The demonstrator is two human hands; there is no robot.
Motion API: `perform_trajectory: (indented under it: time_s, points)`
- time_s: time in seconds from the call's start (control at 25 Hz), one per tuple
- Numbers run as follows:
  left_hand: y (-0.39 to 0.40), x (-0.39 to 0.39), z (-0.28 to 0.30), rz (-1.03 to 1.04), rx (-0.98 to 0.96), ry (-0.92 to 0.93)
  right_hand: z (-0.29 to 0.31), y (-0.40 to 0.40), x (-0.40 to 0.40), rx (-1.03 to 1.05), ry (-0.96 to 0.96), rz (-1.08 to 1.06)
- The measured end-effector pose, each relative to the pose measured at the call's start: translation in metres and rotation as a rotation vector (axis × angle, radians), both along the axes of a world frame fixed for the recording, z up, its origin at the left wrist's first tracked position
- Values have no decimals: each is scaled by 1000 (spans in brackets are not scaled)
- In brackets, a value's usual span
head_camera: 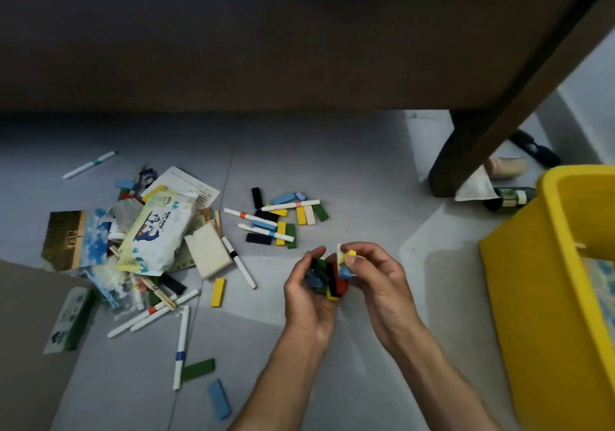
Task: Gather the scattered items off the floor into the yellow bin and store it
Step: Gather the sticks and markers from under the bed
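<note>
Both hands meet just left of the yellow bin (545, 264), sharing one bundle of coloured blocks (327, 277): the left hand (307, 292) is cupped under the stack with fingers curled around it, and the right hand (372, 274) pinches the top few blocks between thumb and fingertips. The bundle looks loose and uneven, so the likeliest slip is a block sliding out of the cupped palm on the way across to the bin, since no single grip holds them all. The bin's near wall stands tall, and blocks tipped too low could hit the rim and bounce back to the floor (349, 171). Further left of the bin, pens (266, 232), more blocks and a wipes packet (156, 231) still lie scattered, so much remains.
</note>
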State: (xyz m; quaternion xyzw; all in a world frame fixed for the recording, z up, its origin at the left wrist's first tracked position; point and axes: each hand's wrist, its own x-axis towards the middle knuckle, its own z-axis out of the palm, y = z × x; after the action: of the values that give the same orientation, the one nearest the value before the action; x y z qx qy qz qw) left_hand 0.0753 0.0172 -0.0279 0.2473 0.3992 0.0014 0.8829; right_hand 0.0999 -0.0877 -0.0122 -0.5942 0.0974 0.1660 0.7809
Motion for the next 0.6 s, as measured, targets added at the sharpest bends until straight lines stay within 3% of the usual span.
perform_trajectory:
  time_s: [0.12,0.36,0.48,0.6]
  points:
    - [-42,16,41,-31,-25,-197,34,-17,-6,-21,-232,-159]
    - [-151,35,136,-271,-271,-536,115,-99,0,236,-465,-537]
    - [-216,36,168,-459,-222,-605,143,-164,-3,308,-499,-741]
    - [-272,32,180,-653,63,-470,149,-216,-11,107,-280,-946]
